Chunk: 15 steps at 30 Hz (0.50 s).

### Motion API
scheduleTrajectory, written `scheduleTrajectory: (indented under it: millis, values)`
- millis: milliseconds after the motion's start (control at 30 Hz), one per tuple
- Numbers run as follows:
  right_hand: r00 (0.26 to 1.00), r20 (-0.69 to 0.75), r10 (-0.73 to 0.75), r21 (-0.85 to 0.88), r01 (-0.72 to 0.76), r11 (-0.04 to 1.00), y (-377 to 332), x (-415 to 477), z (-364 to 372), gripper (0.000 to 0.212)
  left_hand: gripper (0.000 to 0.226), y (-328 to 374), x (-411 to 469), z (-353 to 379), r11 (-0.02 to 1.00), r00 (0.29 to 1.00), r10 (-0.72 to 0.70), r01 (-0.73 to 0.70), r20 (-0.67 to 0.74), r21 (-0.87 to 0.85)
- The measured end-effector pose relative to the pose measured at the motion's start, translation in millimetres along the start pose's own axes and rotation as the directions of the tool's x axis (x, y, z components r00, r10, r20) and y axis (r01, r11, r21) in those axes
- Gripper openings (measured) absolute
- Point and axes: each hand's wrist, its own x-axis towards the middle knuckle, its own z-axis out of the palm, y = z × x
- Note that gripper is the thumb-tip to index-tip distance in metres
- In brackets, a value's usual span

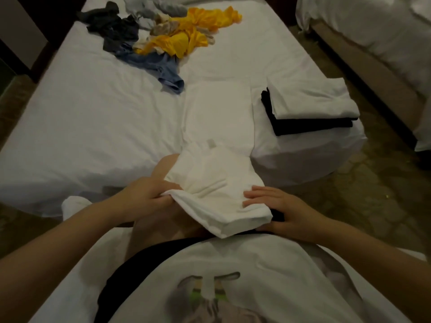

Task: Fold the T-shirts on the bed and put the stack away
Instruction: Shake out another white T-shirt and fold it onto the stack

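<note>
My left hand pinches the 9 o'clock edge of the partly folded white T-shirt, fingers curled round the doubled hem. My right hand lies on the shirt's 3 o'clock side with fingers straight and flat on the cloth. The shirt hangs over the near edge of the bed; a folded stack, white on black, sits at 2 o'clock from it, and the unfolded pile of yellow, blue and dark garments lies at 11 o'clock.
</note>
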Motion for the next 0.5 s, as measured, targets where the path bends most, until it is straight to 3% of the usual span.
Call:
scheduleTrajectory:
  millis: [67,267,333,500]
  values:
    - [0.999,-0.038,-0.008,0.027,0.009,1.0,4.1,0.1,4.3,0.051,0.088,-3.4,4.2,2.2,1.0,1.0,-0.012,0.012,-0.029,0.002]
    - [0.985,-0.166,-0.043,0.1,0.06,0.993,1.3,9.7,6.7,0.061,0.061,-9.7,9.1,4.0,0.997,0.997,0.004,-0.01,-0.083,-0.072]
    - [0.974,-0.226,0.024,0.233,0.03,0.972,-6.1,14.2,3.0,0.067,0.065,-11.5,9.5,0.3,0.992,0.994,-0.034,0.021,-0.102,-0.126]
    - [0.86,-0.429,0.275,0.465,-0.051,0.884,-15.4,37.1,-12.9,0.051,0.058,-9.7,14.5,-13.1,0.98,0.99,-0.04,0.012,-0.136,-0.198]
